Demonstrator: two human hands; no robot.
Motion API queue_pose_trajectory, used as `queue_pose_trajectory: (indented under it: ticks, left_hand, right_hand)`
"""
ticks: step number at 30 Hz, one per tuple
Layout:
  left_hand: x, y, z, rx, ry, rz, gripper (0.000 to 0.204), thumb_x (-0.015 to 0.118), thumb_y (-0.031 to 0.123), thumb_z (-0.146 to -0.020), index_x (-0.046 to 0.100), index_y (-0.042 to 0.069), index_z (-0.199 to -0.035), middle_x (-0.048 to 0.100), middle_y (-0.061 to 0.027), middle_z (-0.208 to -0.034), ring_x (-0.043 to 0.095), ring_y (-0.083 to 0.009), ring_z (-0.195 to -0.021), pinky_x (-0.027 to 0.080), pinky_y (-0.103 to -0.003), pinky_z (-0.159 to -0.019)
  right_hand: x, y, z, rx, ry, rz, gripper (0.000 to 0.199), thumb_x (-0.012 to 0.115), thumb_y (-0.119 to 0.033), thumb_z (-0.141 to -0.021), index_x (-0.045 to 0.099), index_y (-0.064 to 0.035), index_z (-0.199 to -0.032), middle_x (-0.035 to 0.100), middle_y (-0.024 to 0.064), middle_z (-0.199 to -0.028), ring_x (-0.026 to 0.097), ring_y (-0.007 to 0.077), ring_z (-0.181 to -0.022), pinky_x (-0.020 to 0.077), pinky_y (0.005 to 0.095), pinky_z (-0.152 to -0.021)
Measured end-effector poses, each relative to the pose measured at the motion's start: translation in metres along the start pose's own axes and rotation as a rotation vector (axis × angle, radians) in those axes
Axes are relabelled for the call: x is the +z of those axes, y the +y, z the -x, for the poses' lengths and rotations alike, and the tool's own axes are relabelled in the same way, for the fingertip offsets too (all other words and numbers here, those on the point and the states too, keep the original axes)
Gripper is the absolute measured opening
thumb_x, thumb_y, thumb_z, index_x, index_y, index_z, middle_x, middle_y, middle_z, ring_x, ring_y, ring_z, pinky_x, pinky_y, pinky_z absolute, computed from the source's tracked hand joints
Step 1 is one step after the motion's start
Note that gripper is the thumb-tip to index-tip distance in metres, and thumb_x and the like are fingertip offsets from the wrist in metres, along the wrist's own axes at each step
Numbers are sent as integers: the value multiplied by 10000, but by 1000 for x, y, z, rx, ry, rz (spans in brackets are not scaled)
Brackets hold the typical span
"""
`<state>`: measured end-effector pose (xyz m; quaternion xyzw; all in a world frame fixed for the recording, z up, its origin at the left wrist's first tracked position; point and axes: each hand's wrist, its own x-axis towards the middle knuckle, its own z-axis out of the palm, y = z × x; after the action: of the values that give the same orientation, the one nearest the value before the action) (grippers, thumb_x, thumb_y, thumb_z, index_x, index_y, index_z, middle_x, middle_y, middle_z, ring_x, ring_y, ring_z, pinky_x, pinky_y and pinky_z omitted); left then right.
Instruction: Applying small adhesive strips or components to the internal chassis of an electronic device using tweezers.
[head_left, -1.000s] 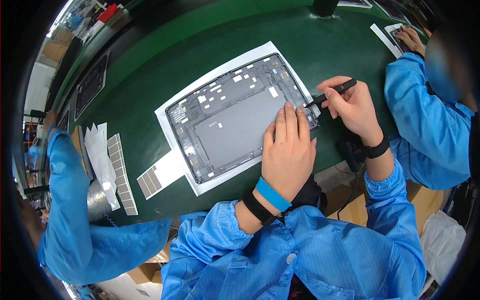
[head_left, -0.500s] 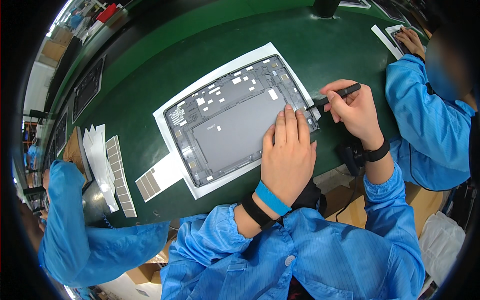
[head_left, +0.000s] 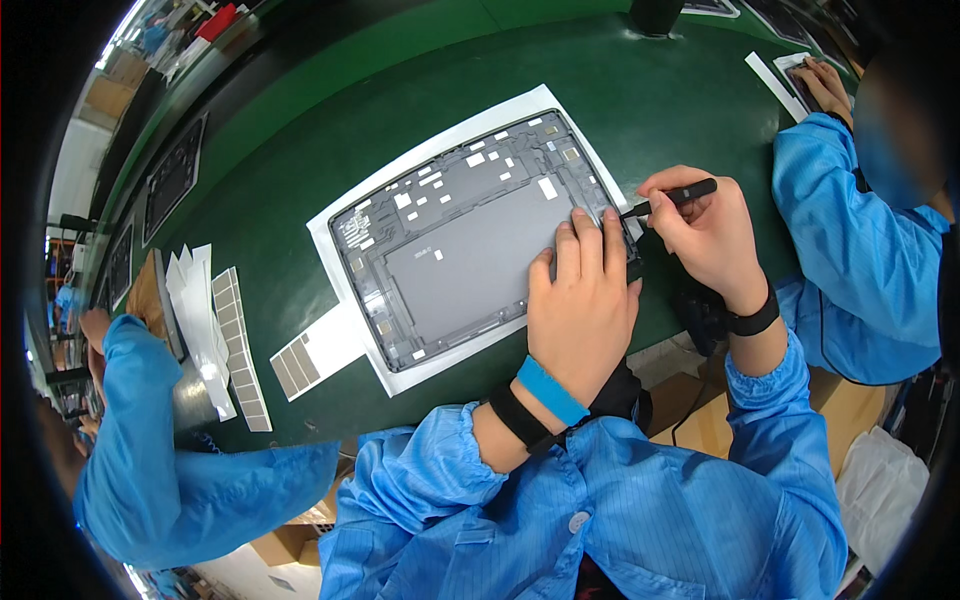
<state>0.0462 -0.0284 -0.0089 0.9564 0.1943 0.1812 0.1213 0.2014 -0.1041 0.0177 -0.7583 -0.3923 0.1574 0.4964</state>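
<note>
A grey tablet housing (head_left: pixel 455 265) lies open side up on a white sheet (head_left: pixel 330 270), slightly tilted, with several small white patches stuck inside it. My left hand (head_left: pixel 585 290) rests on its right end, fingers stretched out, the fingertips near the right edge. My right hand (head_left: pixel 705 235) is closed in a pinch round slim black tweezers (head_left: pixel 670 197). Their thin tip points left and meets the housing's right edge beside my left fingertips. Exactly what the tip touches is too small to make out.
Strips of grey adhesive pads (head_left: pixel 240 345) and white backing sheets (head_left: pixel 195 320) lie on the green table (head_left: pixel 330 140) at left. Another pad strip (head_left: pixel 300 370) sits by the housing. Co-workers in blue sleeves (head_left: pixel 850 220) are on both sides. A black cylinder (head_left: pixel 655 15) stands at the back.
My right hand has shifted slightly left and down with the tweezers, which now lie flatter. My left fingers have shifted slightly right. The left co-worker's hand has come into fuller view.
</note>
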Motion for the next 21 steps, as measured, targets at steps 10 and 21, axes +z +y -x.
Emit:
queue_pose_trajectory:
  ticks: [10,21]
  left_hand:
    - [-9,-7,1,-19,35,-31,646,753,362,-804,582,28,-1331,503,-183,-1386,479,-323,-1253,410,-424,-945]
    - [-99,-142,83,-589,134,-79,284,647,219,-944,616,-53,-1020,634,-223,-941,627,-373,-837,499,-437,-747]
  right_hand:
    - [-4,3,17,-45,257,-278,160,600,-67,-967,684,45,-1044,677,77,-782,589,78,-600,433,198,-529]
    - [9,-3,44,-264,-26,266,305,689,-86,-889,647,-31,-1186,664,179,-1222,613,382,-1131,489,417,-960]
